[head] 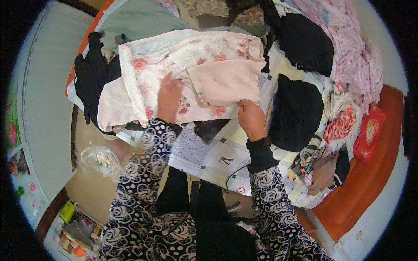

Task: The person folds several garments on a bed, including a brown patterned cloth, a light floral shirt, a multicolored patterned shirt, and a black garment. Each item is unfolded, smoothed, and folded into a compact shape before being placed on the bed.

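A pale pink and white garment [155, 78] with a rose print lies partly folded before me, its plain pink sleeve [228, 81] turned inward across the right half. My left hand [169, 98] rests on the printed cloth with fingers stretched forward; motion blurs it, and I see nothing gripped in it. At the near right edge, my right hand [252, 118] pinches the cloth by the lower corner of the folded sleeve. Another plain pink part [114, 106] sticks out at the left. Dark cloth [210, 130] shows from underneath.
A checked cover [225, 156] lies below the clothes. Folded black cloths [295, 112] sit to the right, beside a pink garment [356, 55] and a red packet [369, 133]. Green cloth [140, 23] is behind; black cloth [93, 78] and a clear plastic bag [101, 160] are left.
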Motion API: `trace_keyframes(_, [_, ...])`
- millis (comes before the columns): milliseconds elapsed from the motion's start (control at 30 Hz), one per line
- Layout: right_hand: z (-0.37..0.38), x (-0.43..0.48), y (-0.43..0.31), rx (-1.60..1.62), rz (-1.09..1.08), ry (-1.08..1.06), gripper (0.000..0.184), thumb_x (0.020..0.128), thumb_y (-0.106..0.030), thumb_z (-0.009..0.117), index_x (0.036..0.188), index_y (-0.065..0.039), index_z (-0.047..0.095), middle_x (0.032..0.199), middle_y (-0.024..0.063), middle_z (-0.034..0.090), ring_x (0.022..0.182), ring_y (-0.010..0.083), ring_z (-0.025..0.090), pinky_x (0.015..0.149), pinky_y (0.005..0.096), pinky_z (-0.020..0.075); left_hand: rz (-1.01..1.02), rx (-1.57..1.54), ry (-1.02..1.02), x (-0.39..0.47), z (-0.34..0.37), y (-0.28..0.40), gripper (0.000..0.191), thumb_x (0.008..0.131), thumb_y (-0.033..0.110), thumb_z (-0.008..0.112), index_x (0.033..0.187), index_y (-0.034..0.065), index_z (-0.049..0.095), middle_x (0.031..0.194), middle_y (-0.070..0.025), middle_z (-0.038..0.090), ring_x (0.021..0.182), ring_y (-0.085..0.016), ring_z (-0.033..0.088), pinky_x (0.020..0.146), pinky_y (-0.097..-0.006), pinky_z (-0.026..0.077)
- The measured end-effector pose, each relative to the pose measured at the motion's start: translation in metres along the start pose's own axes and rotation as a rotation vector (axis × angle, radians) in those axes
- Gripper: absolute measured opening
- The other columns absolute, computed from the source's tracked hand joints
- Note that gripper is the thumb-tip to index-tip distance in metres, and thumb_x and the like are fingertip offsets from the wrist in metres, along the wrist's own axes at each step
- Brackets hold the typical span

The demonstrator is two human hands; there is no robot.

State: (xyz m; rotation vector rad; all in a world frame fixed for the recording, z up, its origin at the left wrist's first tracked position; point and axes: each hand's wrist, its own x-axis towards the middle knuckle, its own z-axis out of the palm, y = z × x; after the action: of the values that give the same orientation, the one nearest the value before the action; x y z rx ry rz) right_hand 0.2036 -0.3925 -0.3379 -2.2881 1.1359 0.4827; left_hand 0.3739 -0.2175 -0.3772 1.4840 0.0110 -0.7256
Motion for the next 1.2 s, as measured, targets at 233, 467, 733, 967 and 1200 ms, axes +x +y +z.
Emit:
trace_keyframes(233, [0.007,0.044,-0.125,0.138,-0.967,0.421,0.03,0.067,-0.002,0.053,0.096,-0.005,0.059,0.098,0.0136,0.058,0.095,0.0302,0.055,0.078,0.0376,0.0462,0.478,0.604,0.259,0.029,-0.082,0.051,0.048,0.08,0.003,0.05,0.128,0.006,0.041,0.124,-0.0136,0.047,0.111,-0.021,0.047,0.085,-0.0267,0.042])
trace_keyframes(467, [0.001,0.099,-0.234,0.062,-0.99,0.459,0.057,0.07,-0.002,0.055,0.125,-0.004,0.04,0.135,0.0259,0.029,0.117,0.0404,0.039,0.093,0.0404,0.0393,-0.116,-0.131,0.403,-0.082,-0.169,0.01,0.027,0.089,0.02,0.05,0.109,0.0025,0.054,0.089,-0.0049,0.059,0.077,-0.012,0.058,0.066,-0.024,0.047])
trace_keyframes(733, [0.047,0.025,-0.221,0.172,-0.946,0.324,0.034,0.073,-0.002,0.056,0.107,-0.004,0.054,0.12,0.0188,0.047,0.114,0.035,0.043,0.093,0.0396,0.0384,-0.134,0.187,0.955,-0.064,-0.247,-0.014,0.049,0.076,0.029,0.068,0.109,-0.0044,0.051,0.092,-0.0108,0.059,0.084,-0.018,0.055,0.073,-0.0301,0.043])
trace_keyframes(967, [0.123,-0.055,-0.194,0.575,-0.739,-0.062,0.03,0.079,0.0,0.055,0.109,-0.005,0.055,0.111,0.0124,0.054,0.106,0.0242,0.052,0.09,0.031,0.0409,0.149,0.248,0.973,-0.085,-0.215,0.042,0.029,0.08,0.016,0.061,0.102,-0.0026,0.054,0.091,-0.0123,0.057,0.086,-0.02,0.055,0.077,-0.0307,0.043])
trace_keyframes(1200, [0.07,-0.043,-0.144,1.295,-0.155,-0.224,0.031,0.092,-0.024,0.044,0.113,-0.003,0.051,0.112,0.0068,0.054,0.106,0.016,0.051,0.087,0.0299,0.0427,0.676,0.506,0.036,-0.089,-0.064,0.067,0.046,0.07,0.004,0.061,0.114,0.0026,0.047,0.119,-0.016,0.046,0.115,-0.033,0.04,0.097,-0.0395,0.032])
